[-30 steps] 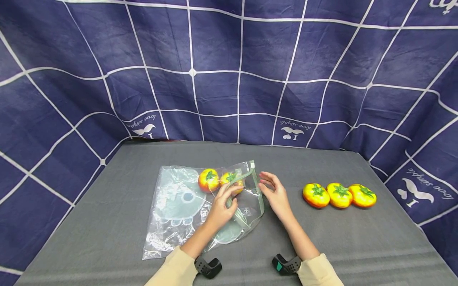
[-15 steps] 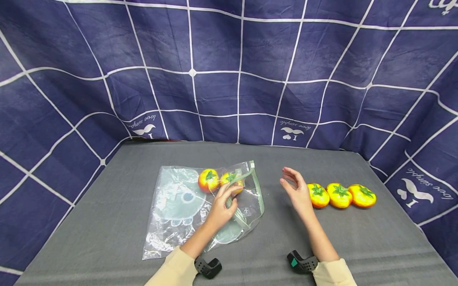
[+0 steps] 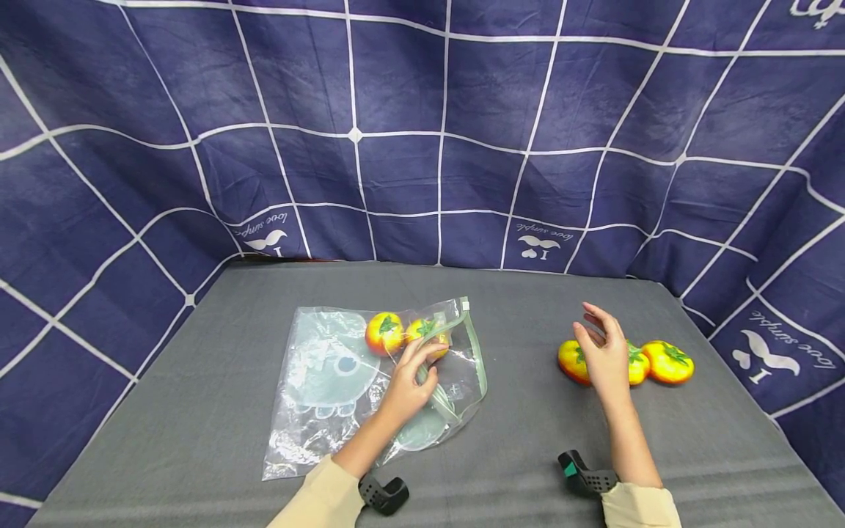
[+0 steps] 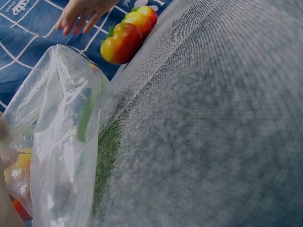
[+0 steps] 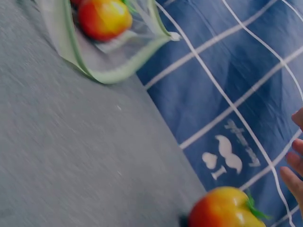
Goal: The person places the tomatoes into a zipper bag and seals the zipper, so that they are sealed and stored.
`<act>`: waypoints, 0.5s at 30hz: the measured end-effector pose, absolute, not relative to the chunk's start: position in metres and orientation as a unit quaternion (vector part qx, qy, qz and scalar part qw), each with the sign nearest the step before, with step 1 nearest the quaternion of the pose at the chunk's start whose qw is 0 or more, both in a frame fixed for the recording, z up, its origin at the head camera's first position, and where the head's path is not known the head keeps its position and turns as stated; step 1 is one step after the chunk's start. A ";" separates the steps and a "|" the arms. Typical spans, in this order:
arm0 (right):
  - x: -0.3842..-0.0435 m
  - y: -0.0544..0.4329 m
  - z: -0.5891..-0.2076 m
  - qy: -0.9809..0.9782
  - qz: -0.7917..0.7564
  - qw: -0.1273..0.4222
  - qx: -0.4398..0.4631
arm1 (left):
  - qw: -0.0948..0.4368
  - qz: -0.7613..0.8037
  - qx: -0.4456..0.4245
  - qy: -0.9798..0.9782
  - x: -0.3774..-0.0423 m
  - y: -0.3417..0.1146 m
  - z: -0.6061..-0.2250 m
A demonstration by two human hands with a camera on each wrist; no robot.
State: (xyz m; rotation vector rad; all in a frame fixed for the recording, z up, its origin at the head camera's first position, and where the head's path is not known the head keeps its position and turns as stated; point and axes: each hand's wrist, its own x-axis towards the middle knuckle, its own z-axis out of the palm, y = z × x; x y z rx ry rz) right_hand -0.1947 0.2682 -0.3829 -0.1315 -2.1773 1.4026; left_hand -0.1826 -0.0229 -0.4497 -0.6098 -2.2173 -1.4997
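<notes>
Blue cloth (image 3: 396,176) is hanging behind the table (image 3: 191,418), where the left hand (image 3: 405,385) is pinching a clear bag (image 3: 330,381) containing two tomatoes (image 3: 381,339), and the relaxed, empty right hand (image 3: 609,359) is hovering by three loose tomatoes (image 3: 637,369), a clumsy nudge possibly sending one rolling.

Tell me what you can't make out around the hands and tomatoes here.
Head view: parts of the row's left tomato and middle tomato, hidden by the right hand.
Head view: part of the bag's opening, covered by the left hand.
Left wrist view: most of the left hand, cut off by the left edge.
Right wrist view: the right palm, beyond the right edge.
</notes>
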 end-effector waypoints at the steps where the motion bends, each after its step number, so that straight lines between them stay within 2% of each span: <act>1: -0.195 0.272 -0.382 -0.809 0.515 0.278 -0.056 | 0.198 -0.536 -0.218 -0.792 -0.183 -0.023 -0.450; 5: -0.194 0.289 -0.380 -0.810 0.493 0.305 -0.090 | 0.203 -0.531 -0.221 -0.792 -0.183 -0.023 -0.450; 15: -0.189 0.332 -0.382 -0.810 0.453 0.332 -0.171 | 0.213 -0.529 -0.224 -0.790 -0.182 -0.022 -0.450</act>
